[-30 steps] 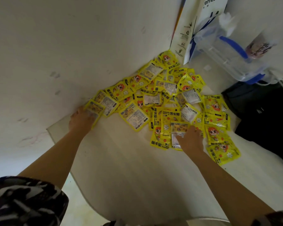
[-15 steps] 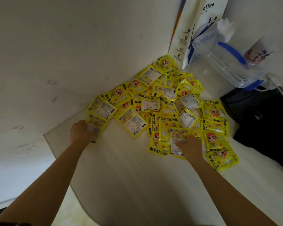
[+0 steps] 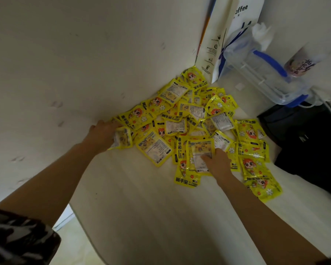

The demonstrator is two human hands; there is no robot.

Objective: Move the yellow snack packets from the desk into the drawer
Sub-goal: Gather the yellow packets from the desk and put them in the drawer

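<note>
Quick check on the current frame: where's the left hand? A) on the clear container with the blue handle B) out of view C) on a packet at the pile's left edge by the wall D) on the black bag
C: the left hand holds a yellow packet at the left edge of the pile, close to the wall, far from the clear container and the black bag.

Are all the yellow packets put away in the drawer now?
No, the yellow packets lie heaped on the desk.
</note>
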